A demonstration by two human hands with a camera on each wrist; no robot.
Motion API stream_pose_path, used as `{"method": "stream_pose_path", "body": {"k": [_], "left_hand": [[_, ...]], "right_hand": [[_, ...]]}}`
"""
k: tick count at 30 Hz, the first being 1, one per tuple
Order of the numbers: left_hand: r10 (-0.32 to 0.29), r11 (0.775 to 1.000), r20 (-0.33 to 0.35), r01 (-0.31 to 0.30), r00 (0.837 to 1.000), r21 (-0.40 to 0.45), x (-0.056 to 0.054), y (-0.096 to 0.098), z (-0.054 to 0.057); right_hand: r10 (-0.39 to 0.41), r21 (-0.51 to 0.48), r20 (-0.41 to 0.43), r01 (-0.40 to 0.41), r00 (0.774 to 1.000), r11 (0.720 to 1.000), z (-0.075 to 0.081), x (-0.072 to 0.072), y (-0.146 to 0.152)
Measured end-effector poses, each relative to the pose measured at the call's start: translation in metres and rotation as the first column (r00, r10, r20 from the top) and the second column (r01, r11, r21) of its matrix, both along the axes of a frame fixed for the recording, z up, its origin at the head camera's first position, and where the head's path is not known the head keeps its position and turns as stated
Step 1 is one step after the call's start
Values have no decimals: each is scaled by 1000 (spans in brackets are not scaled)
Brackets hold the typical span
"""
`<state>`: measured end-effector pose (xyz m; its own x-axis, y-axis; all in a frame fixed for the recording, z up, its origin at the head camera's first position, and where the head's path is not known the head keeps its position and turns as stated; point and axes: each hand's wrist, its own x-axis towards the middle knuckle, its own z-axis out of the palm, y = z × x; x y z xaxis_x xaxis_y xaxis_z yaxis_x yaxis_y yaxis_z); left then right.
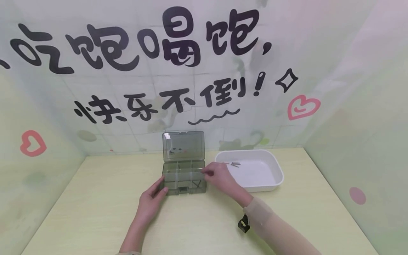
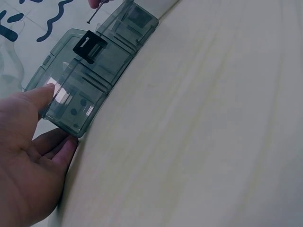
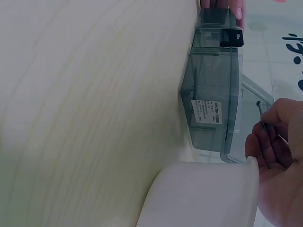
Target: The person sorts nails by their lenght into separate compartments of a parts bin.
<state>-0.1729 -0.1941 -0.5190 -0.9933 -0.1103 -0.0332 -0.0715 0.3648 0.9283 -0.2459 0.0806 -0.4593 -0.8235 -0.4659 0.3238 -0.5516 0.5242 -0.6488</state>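
Note:
A translucent grey-green divided storage box [image 1: 183, 177] stands on the table with its lid [image 1: 183, 146] raised. My left hand [image 1: 152, 200] grips its left end, thumb at the front edge and fingers beneath the corner in the left wrist view. At the right end, my right hand [image 1: 220, 177] pinches a thin metal screw [image 3: 261, 109] with a small head, held just above the box rim. Dark slender pieces [image 1: 196, 183] lie in the front right compartment. Beside the right hand, a white tray [image 1: 278, 177] holds several small metal screws [image 1: 235, 164].
The pale wooden table [image 1: 197, 226] meets a printed back wall [image 1: 143, 141] close behind the box and tray. A black clip on a band [image 1: 243, 224] hangs by the right sleeve. The box has a black front latch [image 2: 90, 46].

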Motion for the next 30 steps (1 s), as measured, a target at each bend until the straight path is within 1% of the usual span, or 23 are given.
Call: {"method": "stream_pose_path", "body": {"k": [5,9,15,21,24,28,30], "left_hand": [[1,1000,2,-1,1000,-5,0,0,0],[1,1000,-5,-1,1000,-6,0,0,0],[3,1000,-3,-3,1000,-5,0,0,0],[2,1000,5,-2,1000,-4,0,1,1],[-1,1000,7,1,1000,0,0,1,2],[-1,1000,6,1,1000,2,0,1,1],[-2,1000,2,2,1000,0,0,0,1]], "right_hand": [[12,8,24,-13,1000,1000,0,2,-3],[15,18,10,-16,1000,1000,-1,3,-4],[20,25,-65,-19,998,1000,-3,1,-6],[34,26,-150,-30,988,999,-5,0,-10],[35,45,-136,-29,990,999,-5,0,-11],[32,80,-55,-28,998,996,-4,1,-11],[33,74,-43,-29,999,997,-3,1,-9]]}}
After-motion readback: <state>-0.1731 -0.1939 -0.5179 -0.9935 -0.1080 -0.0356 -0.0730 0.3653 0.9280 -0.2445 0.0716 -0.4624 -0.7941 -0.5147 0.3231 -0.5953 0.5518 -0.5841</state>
